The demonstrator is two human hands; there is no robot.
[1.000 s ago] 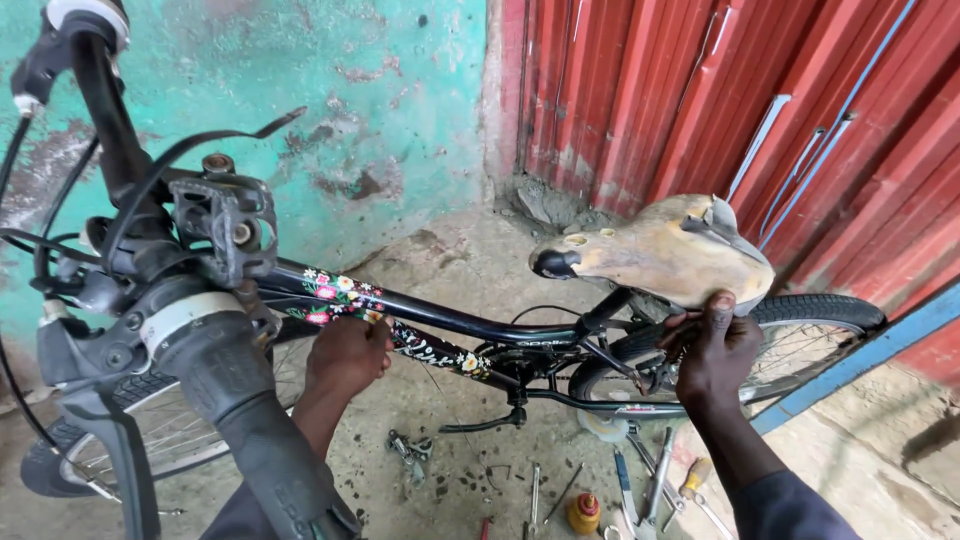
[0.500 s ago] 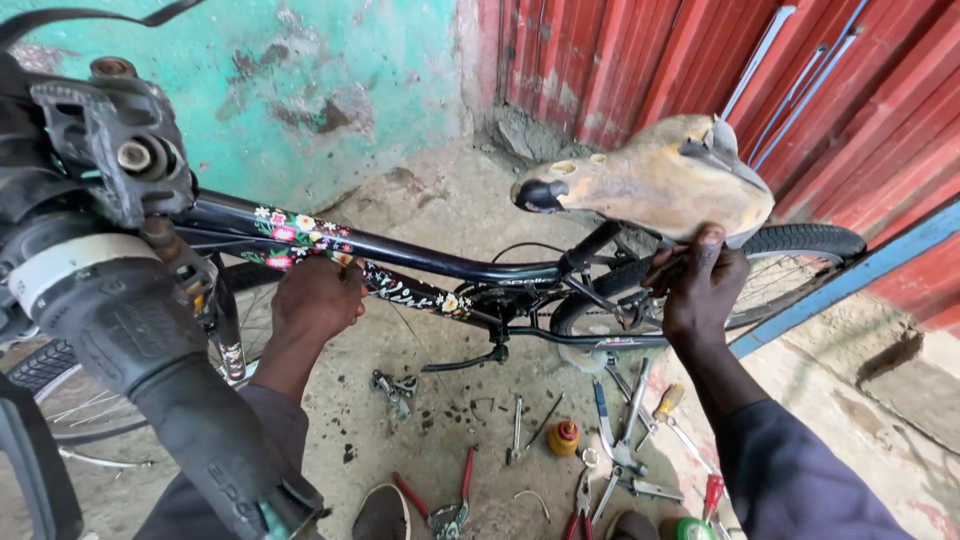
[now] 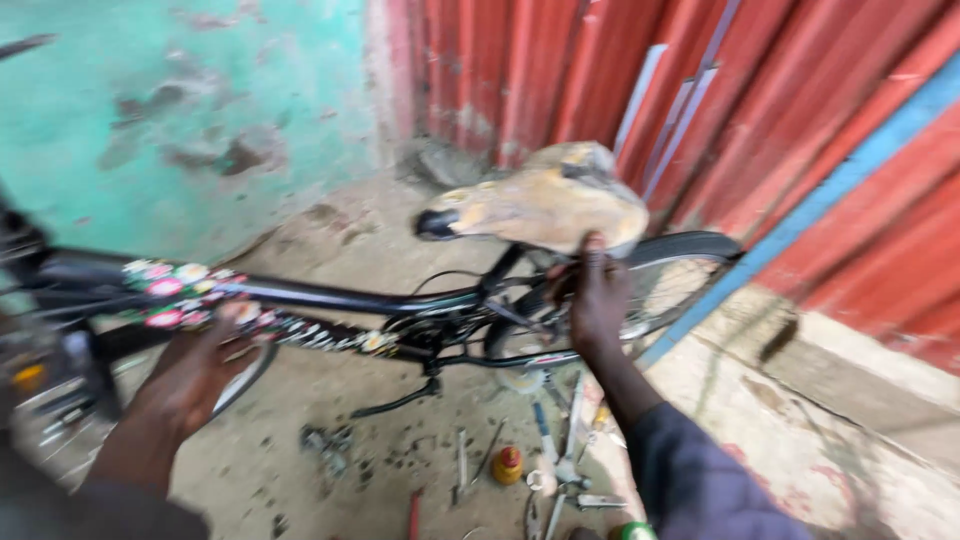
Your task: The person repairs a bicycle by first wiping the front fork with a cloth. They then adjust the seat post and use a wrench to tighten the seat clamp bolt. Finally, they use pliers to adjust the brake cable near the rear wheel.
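Observation:
A black bicycle [image 3: 400,300] with flower stickers on its frame stands across the view. My left hand [image 3: 195,365] grips the lower frame tube near the front, by the stickers. My right hand [image 3: 597,300] holds the bicycle just under its worn tan saddle [image 3: 550,205], at the seat post and rear stays. The rear wheel [image 3: 690,255] shows behind my right hand. The front of the bicycle is blurred at the left edge.
Several hand tools [image 3: 555,460] and a small orange-capped bottle [image 3: 510,465] lie on the dirty concrete floor under the frame. A teal wall [image 3: 170,110] stands behind, red corrugated metal sheeting [image 3: 800,120] to the right, with a blue bar [image 3: 820,190] leaning across it.
The view has swung right and down, so the handlebar and stem have left the frame. Both hands keep their hold on the frame and under the saddle.

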